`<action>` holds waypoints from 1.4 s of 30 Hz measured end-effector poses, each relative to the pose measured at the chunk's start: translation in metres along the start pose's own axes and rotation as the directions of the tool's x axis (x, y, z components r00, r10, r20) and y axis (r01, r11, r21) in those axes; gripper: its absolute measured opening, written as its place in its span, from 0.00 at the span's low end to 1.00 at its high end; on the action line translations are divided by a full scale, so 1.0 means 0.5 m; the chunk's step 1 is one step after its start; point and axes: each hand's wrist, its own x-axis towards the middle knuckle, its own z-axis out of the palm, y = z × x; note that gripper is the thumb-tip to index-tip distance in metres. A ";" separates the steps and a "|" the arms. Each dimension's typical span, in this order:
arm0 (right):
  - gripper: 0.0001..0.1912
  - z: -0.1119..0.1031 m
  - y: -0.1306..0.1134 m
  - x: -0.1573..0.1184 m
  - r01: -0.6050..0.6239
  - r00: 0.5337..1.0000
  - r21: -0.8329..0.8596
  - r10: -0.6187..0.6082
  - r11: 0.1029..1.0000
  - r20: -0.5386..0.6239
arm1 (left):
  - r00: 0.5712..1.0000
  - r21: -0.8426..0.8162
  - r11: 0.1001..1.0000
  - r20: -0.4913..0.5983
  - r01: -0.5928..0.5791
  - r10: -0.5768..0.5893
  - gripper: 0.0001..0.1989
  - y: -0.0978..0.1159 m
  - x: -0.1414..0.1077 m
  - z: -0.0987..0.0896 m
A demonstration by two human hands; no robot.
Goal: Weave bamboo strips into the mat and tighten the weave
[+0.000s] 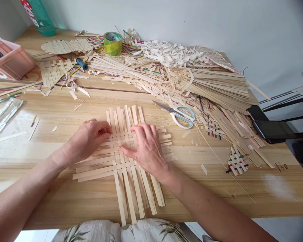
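Note:
A mat of pale wood strips (124,164), woven over and under in the middle, lies flat on the table in front of me. Its loose strip ends spread out on all four sides. At the upper left of the woven part, my left hand (92,136) has its thumb and fingers pinched together on a strip; the fingertips partly hide it. My right hand (147,146) rests palm down on the weave's right half, thumb stretched to the left and apart from the fingers. It covers part of the woven middle.
Scissors (183,115) lie right of the mat. Behind are bundled strips (217,84), white ribbon scraps (171,53), a tape roll (113,43) and a pink basket (17,64). A black phone (271,129) is at the right, a teal bottle (44,22) far left.

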 end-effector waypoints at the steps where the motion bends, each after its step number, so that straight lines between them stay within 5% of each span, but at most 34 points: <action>1: 0.27 0.000 0.000 0.000 0.011 1.000 -0.009 -0.011 1.000 -0.003 | 1.000 0.048 0.999 -0.020 -0.015 0.016 0.09 0.002 -0.001 0.003; 9: 0.26 -0.002 -0.003 0.002 0.005 1.000 -0.049 -0.004 0.999 0.030 | 0.985 0.288 0.952 -0.105 -0.104 0.139 0.09 0.002 -0.009 0.032; 20: 0.19 -0.008 -0.010 0.003 0.078 0.990 -0.156 -0.058 0.985 0.130 | 0.985 0.244 0.963 -0.102 -0.113 0.142 0.09 -0.006 -0.003 0.033; 42: 0.19 -0.007 -0.018 0.012 0.021 0.985 -0.166 0.008 0.986 0.171 | 0.975 0.266 0.946 -0.072 -0.185 0.210 0.10 -0.026 -0.001 0.041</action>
